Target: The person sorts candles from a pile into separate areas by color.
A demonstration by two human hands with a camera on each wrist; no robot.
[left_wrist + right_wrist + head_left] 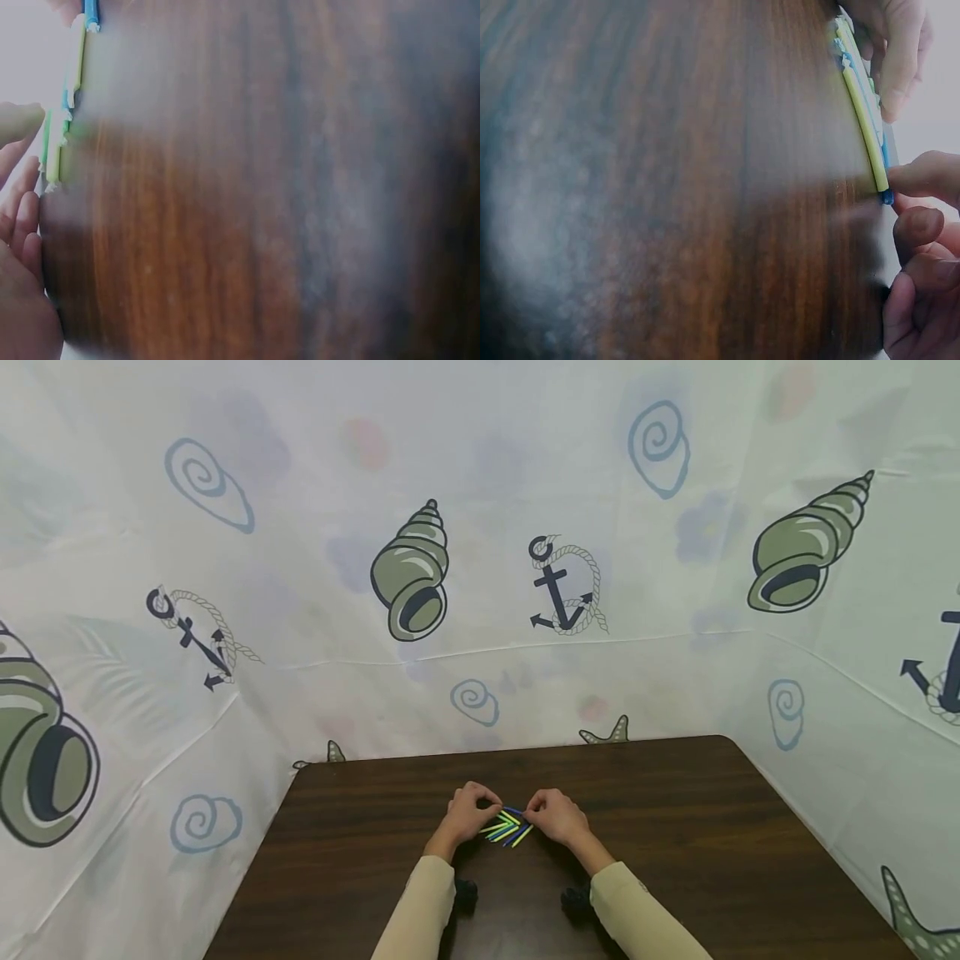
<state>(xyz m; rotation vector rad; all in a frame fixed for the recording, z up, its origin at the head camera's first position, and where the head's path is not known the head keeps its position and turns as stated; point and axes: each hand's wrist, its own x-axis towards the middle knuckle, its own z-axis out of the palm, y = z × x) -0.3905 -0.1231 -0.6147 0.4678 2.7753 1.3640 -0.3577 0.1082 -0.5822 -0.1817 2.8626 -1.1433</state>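
Several thin blue, yellow and green sticks (498, 832) lie on the brown table in a slanted, arrow-like pattern. Pale, frayed tips show on some of these sticks (54, 161). At the far edge of the pattern, a blue stick (513, 811) spans the gap between both hands. My left hand (468, 810) pinches its left end with thumb and index finger. My right hand (558, 817) has its fingertips together at the other end. In the right wrist view, a yellow stick (866, 127) lies close to the right index fingertip and partly hides the blue one.
The dark wood-grain table (675, 827) spreads out around the hands. Two small black objects (466, 897) are by the cuffs. Behind the table hangs a pale cloth (510, 468) printed with shells and anchors.
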